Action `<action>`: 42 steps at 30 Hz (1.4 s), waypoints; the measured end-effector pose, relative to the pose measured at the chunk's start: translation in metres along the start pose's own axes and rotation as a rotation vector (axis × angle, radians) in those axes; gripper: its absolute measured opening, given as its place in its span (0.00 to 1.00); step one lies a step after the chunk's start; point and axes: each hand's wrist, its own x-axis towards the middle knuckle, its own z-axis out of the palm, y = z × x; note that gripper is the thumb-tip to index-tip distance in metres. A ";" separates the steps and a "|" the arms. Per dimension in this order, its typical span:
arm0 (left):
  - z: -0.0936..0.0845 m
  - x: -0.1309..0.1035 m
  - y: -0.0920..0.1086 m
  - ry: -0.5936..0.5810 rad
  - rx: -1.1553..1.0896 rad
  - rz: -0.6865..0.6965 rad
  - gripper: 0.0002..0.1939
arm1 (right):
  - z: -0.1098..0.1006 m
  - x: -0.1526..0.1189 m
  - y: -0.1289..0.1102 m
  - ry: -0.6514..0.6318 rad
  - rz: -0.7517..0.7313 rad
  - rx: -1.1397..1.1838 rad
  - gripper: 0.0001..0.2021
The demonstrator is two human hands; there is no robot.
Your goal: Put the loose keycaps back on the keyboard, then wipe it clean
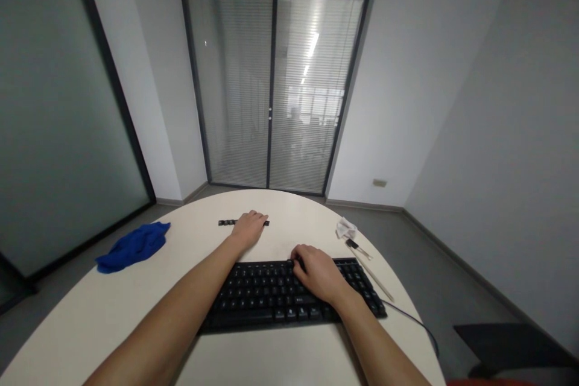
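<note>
A black keyboard (262,289) lies on the round pale table (217,362), its front edge turned toward the window side. Beyond it, a short row of small black keycaps (227,222) sits on the tabletop. My left hand (249,229) reaches over the keyboard and rests on the right part of that row, covering some keycaps; its fingers are bent together and what they hold is hidden. My right hand (316,270) is at the keyboard's far edge, thumb and fingers curled around a spot in the top row; whatever is between them is too small to name.
A blue cloth (134,247) lies at the table's left edge. At the right are a crumpled white tissue (346,228), a small black-bristled brush (353,244), a thin stick (377,280) and the keyboard cable (409,315). A dark chair (511,344) stands beyond the right edge.
</note>
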 end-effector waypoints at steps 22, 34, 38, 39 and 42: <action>0.003 0.002 0.031 -0.035 -0.004 0.242 0.12 | 0.000 -0.001 0.001 -0.002 0.001 0.011 0.07; -0.024 -0.020 -0.012 0.076 -0.183 -0.078 0.19 | 0.002 -0.002 0.001 0.012 0.005 0.040 0.07; -0.028 -0.029 -0.026 -0.019 -0.216 -0.093 0.16 | 0.004 -0.002 0.004 0.016 -0.007 0.051 0.07; -0.027 -0.032 -0.027 -0.046 -0.227 -0.086 0.15 | 0.004 -0.002 0.004 0.015 -0.007 0.050 0.07; -0.024 -0.042 -0.024 -0.105 -0.259 -0.055 0.14 | 0.004 -0.002 0.004 0.013 -0.001 0.044 0.08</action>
